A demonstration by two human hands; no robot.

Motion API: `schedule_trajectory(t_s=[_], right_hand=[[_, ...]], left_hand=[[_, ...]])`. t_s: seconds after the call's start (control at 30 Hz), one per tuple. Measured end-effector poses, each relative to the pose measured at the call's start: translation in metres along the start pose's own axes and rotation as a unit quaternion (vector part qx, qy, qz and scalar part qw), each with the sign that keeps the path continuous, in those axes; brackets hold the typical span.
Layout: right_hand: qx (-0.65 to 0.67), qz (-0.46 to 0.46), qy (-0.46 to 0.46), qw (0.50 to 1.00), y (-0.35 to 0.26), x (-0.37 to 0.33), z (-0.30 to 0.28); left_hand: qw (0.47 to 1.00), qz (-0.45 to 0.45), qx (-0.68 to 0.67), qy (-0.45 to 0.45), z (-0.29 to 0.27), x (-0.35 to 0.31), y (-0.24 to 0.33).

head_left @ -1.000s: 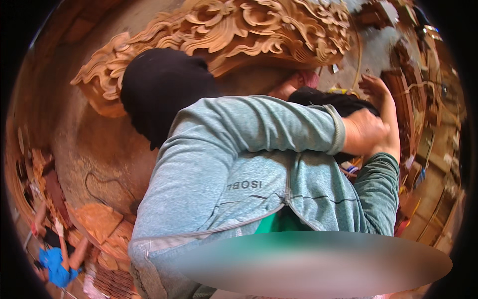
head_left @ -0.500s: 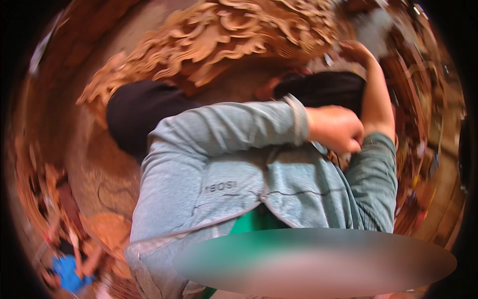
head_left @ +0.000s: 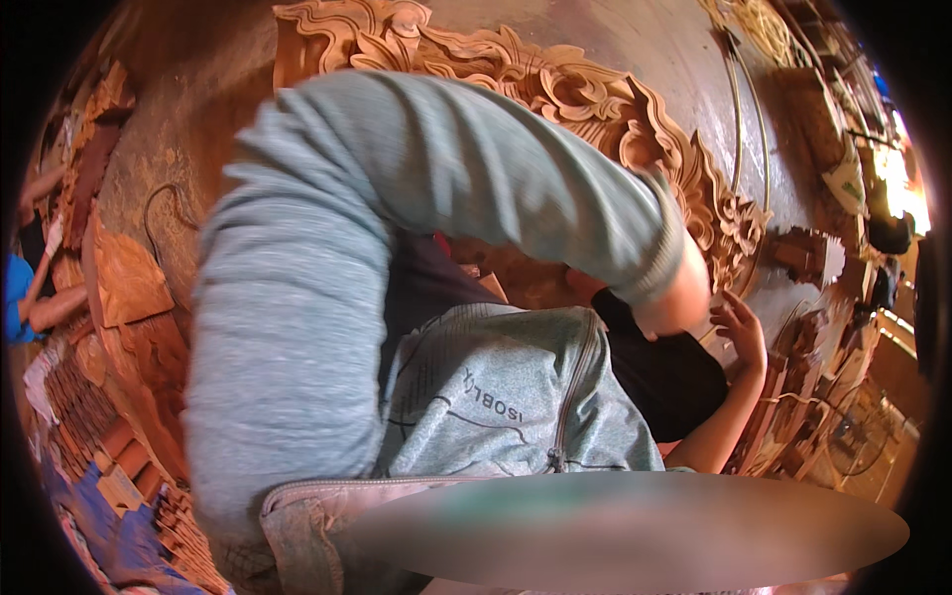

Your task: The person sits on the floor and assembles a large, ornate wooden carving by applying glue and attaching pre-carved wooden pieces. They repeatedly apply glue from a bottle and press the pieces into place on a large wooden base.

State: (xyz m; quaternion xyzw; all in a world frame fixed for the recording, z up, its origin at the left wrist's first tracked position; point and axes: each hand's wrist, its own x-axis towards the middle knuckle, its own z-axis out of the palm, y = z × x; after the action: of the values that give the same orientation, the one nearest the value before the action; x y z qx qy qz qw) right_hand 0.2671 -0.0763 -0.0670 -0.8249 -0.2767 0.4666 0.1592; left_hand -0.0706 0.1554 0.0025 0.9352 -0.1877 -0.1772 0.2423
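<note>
An ornate carved wooden panel (head_left: 585,94) with leaf and scroll shapes lies on the floor in front of me, partly covered by my left arm. My left hand (head_left: 679,293) has its sleeve down to the wrist and hangs above my right knee, near the panel's right end. Its fingers point away and are blurred, so I cannot see whether it holds anything. Just right of it, my right hand (head_left: 739,332) is raised with bare forearm and fingers apart. Nothing shows in that hand. My dark trouser leg (head_left: 654,377) is bent beneath both hands.
A co-worker's blue sleeve (head_left: 18,297) and arm are at the far left, beside a rough wooden slab (head_left: 129,278). Stacked wood pieces (head_left: 129,461) stand lower left. A cable (head_left: 736,119) and a coiled rope (head_left: 769,35) lie upper right; a fan (head_left: 861,436) stands right.
My left hand has left the right elbow and swung forward over my knee. My right hand has dropped lower, away from the panel's edge. The view has turned, showing more floor at right.
</note>
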Motion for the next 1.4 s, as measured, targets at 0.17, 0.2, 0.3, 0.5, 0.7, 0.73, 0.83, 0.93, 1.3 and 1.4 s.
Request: schedule_trajectory(t_s=[0.17, 0.2, 0.3, 0.5, 0.7, 0.73, 0.83, 0.93, 1.3, 1.4], right_hand=[[-0.038, 0.022, -0.019, 0.999, -0.051, 0.018, 0.013], [-0.034, 0.021, -0.003, 0.999, -0.055, 0.023, 0.013], [-0.032, 0.058, -0.001, 0.998, -0.082, -0.009, 0.023], [-0.046, 0.139, -0.02, 0.989, -0.094, 0.02, 0.032], [-0.028, 0.186, -0.026, 0.982, -0.122, 0.029, 0.043], [-0.035, 0.19, -0.031, 0.981, -0.128, 0.035, 0.043], [-0.031, 0.206, -0.017, 0.978, -0.138, 0.04, 0.042], [-0.031, 0.21, -0.015, 0.977, -0.141, 0.051, 0.044], [-0.046, 0.245, -0.029, 0.968, -0.148, 0.06, 0.062], [-0.059, 0.251, -0.037, 0.965, -0.147, 0.063, 0.06]], left_hand=[[0.974, -0.12, -0.146, 0.125, 0.027, -0.144, -0.089], [0.964, -0.153, -0.178, 0.124, 0.034, -0.17, -0.102], [0.881, -0.247, -0.352, 0.198, 0.076, -0.244, -0.124], [0.542, -0.326, -0.432, 0.643, 0.202, -0.28, -0.15], [0.579, -0.461, -0.153, 0.655, 0.215, -0.283, -0.181], [0.591, -0.47, -0.094, 0.649, 0.214, -0.294, -0.191], [0.556, -0.468, -0.118, 0.677, 0.221, -0.314, -0.217], [0.565, -0.503, -0.008, 0.654, 0.225, -0.332, -0.242], [0.607, -0.563, 0.053, 0.559, 0.221, -0.33, -0.26], [0.61, -0.557, 0.04, 0.562, 0.225, -0.333, -0.258]])
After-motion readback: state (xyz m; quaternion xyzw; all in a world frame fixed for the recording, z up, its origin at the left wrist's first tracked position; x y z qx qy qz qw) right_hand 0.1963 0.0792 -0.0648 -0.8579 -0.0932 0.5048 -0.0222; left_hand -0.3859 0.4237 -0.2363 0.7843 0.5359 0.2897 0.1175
